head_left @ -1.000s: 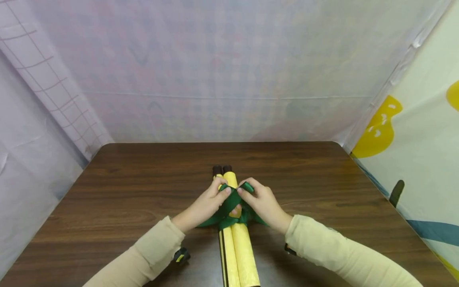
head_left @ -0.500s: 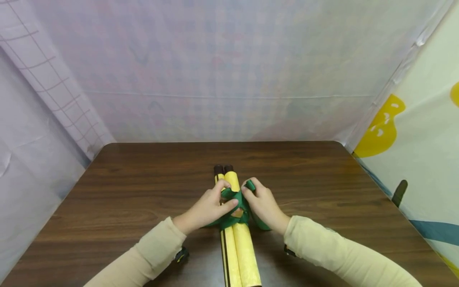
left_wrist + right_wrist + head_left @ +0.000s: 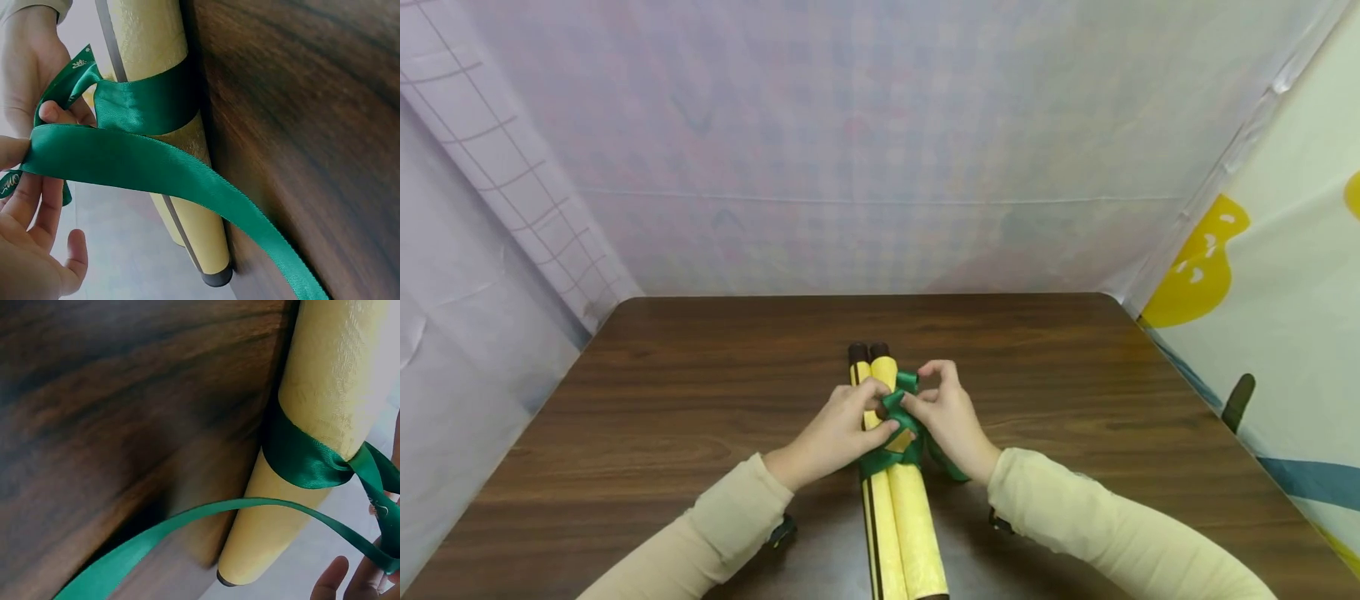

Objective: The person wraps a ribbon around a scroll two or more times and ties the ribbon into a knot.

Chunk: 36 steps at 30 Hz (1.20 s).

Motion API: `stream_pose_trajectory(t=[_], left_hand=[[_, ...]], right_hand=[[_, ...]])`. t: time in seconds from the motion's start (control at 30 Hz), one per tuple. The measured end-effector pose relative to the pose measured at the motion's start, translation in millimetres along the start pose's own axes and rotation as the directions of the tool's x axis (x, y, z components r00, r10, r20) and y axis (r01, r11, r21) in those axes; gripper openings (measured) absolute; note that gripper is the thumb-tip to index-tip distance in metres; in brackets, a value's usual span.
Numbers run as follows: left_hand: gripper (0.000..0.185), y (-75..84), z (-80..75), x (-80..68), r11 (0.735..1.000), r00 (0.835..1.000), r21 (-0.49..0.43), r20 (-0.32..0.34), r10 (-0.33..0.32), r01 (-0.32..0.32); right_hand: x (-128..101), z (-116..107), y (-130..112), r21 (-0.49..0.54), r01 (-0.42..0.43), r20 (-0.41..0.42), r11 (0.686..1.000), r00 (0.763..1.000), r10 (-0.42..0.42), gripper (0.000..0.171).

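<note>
Green satin ribbon (image 3: pixel 901 427) is bound around two yellow rolls (image 3: pixel 904 508) that lie side by side on the brown wooden tabletop (image 3: pixel 700 400), their long axis running straight away from me, dark end caps at the far end; the band crosses that axis at right angles, a little beyond the rolls' middle; my left hand (image 3: pixel 838 433) comes at the rolls from their left, thumb and fingers curled in a pinching grip on one run of ribbon above the crossing; my right hand (image 3: pixel 947 417) comes from the rolls' right, fingertips pinching the other run just beside the left hand's, nearly touching it over the rolls; in the left wrist view a slack tail of ribbon (image 3: pixel 187 181) sweeps from my fingers down past the rolls to the tabletop; the right wrist view shows the other tail (image 3: pixel 187 531) trailing likewise; both hands sit about equally near the crossing.
</note>
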State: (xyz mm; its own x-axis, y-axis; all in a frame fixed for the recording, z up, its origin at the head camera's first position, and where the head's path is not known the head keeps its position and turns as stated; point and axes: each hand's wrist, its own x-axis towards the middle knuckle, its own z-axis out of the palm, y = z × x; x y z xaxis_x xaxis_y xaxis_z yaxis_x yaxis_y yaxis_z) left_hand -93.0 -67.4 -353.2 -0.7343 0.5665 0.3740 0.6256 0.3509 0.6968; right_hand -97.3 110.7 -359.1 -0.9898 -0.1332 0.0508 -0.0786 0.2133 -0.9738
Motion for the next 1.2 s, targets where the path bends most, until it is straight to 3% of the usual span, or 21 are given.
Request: stream_pose_trajectory(t=[0.13,0.3,0.37,0.47,0.57,0.7,0.77,0.93,1.07,1.2], left_hand=[[0.024,0.2,-0.1,-0.5,1.0,1.0,-0.001,0.008,-0.021,0.021],[0.026,1.1,-1.5,-2.3,0.997,0.997,0.019,0.03,-0.072,0.071],[0.026,1.3,-2.3,-2.4,0.997,0.997,0.028,0.031,-0.071,0.07],[0.026,0.6,-3.4,-1.9,0.997,0.999,0.059,0.011,-0.052,0.051],[0.025,-1.4,-4.8,-2.0,0.996,0.999,0.071,-0.013,-0.044,0.045],[0.025,-2.1,-7.0,-2.8,0.996,0.997,0.036,-0.008,-0.081,0.081],[0.025,-1.3,-7.3,-3.0,0.994,0.995,0.027,0.002,-0.104,0.104],[0.025,0.5,-7.0,-2.7,0.989,0.99,0.036,0.015,-0.142,0.142],[0.023,1.9,-7.2,-3.4,0.987,0.987,0.031,0.024,-0.161,0.16],[0.017,2.9,-7.2,-4.0,0.987,0.987,0.02,0.033,-0.158,0.157]], right_hand=[[-0.3,-0.4,0.3,-0.07,0.042,0.017,0.997,0.999,-0.041,0.016],[-0.7,-0.9,0.9,-0.07,0.072,0.047,0.995,0.997,-0.069,0.016],[-0.3,-1.1,1.3,-0.078,0.083,0.049,0.994,0.996,-0.079,0.015],[0.2,-2.1,2.4,-0.173,0.125,0.042,0.977,0.992,-0.119,0.007],[-1.1,-4.8,3.9,-0.238,0.146,0.102,0.96,0.987,-0.125,0.022],[-5.4,-7.9,6.2,-0.267,0.158,0.249,0.95,0.964,-0.091,0.044],[-6.9,-7.6,8.0,-0.298,0.214,0.283,0.93,0.951,-0.128,0.04],[-7.6,-7.7,8.7,-0.349,0.331,0.287,0.876,0.928,-0.237,0.013],[-7.1,-12.4,3.6,-0.36,0.262,0.348,0.895,0.928,-0.132,0.011],[-5.7,-19.1,-3.0,-0.385,0.157,0.446,0.91,0.894,0.034,0.019]])
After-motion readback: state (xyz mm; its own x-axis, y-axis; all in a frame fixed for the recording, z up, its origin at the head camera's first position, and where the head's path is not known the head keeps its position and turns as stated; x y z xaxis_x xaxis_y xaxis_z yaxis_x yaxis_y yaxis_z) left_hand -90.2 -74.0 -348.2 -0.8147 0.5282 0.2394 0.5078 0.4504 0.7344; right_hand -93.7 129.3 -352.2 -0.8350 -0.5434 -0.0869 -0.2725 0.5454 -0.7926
